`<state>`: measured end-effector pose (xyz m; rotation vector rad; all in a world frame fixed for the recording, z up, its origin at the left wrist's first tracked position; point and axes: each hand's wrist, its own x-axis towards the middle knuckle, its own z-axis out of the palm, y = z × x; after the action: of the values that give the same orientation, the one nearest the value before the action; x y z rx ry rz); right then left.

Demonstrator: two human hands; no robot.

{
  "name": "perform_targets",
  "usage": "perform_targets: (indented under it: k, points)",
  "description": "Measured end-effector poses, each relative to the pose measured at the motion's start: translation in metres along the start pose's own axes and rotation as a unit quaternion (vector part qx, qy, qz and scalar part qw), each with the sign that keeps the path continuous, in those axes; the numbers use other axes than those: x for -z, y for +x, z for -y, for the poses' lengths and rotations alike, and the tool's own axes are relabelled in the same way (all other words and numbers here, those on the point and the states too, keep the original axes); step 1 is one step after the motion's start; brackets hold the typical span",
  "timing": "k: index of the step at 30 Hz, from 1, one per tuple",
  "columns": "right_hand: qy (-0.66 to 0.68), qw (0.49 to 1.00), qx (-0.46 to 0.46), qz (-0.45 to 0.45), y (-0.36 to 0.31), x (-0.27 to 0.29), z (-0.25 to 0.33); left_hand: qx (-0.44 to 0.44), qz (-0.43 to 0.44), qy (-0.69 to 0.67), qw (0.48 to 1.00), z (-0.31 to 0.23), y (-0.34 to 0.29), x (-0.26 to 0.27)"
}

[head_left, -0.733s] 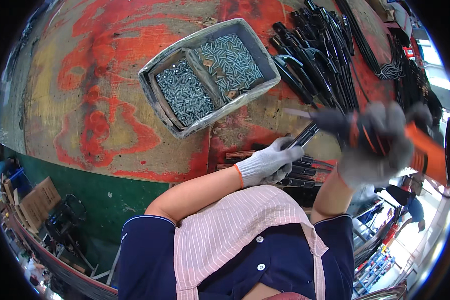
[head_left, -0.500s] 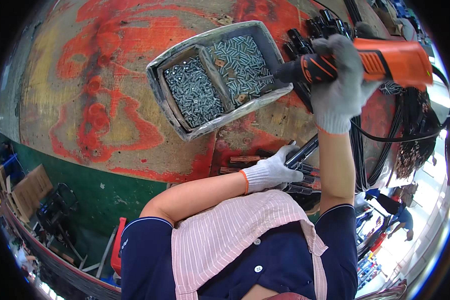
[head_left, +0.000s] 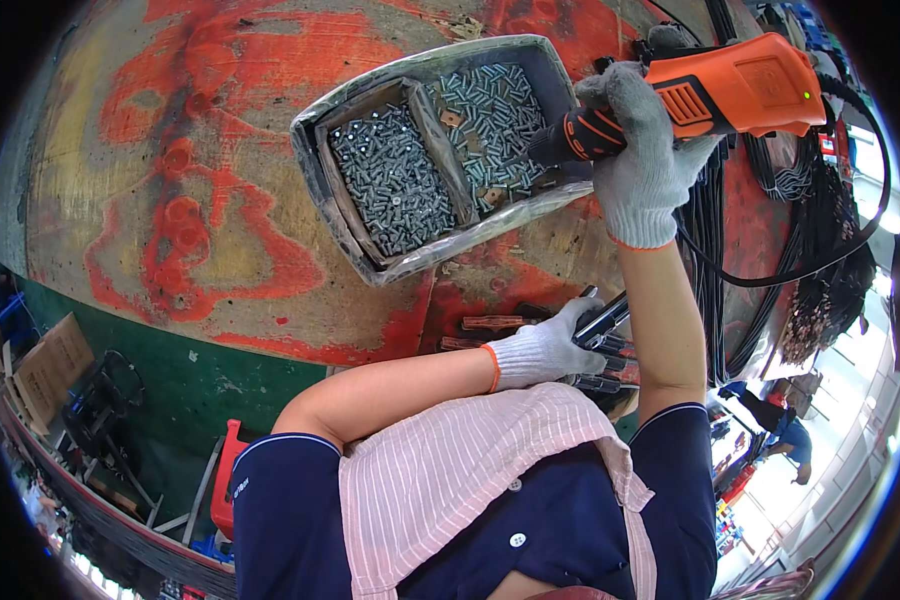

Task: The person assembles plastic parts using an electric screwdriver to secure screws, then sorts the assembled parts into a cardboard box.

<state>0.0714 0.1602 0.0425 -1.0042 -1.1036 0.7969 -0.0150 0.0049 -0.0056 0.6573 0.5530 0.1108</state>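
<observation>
Gripped in my gloved right hand (head_left: 645,150) is an orange and black power screwdriver (head_left: 735,88), its dark nose pointing left into the right part of a screw tray (head_left: 470,240). The tip is lost among the loose screws (head_left: 485,110) there. A second heap of screws (head_left: 388,180) fills the tray's left part, behind a divider. Nearer my body, my gloved left hand (head_left: 545,350) is closed around a black bar-shaped part (head_left: 602,322), which runs up to the right and passes behind my right forearm. More black parts (head_left: 610,365) lie under and beside that hand.
Bundles of black cable (head_left: 708,250) hang over the table's right side, with copper-ended wires (head_left: 815,310) farther right. The screwdriver's cord (head_left: 770,280) loops down beside my right arm. Worn red paint marks the wooden tabletop (head_left: 180,240). Another person (head_left: 795,440) is at the far right.
My right hand has moved left with the screwdriver, and its nose has gone deeper among the screws. The left hand keeps its hold on the black part, almost in place.
</observation>
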Motion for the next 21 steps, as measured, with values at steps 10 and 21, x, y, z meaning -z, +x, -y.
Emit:
perform_targets:
  k: [10,21]
  points:
    - [0.086,0.995,0.05,-0.004,-0.001,0.027,0.05,0.017,-0.003,-0.017,1.0,0.001,-0.003,-0.002]
    - [0.333,0.939,-0.003,-0.087,-0.085,0.127,0.136,0.033,-0.007,-0.05,0.998,-0.004,-0.006,-0.003]
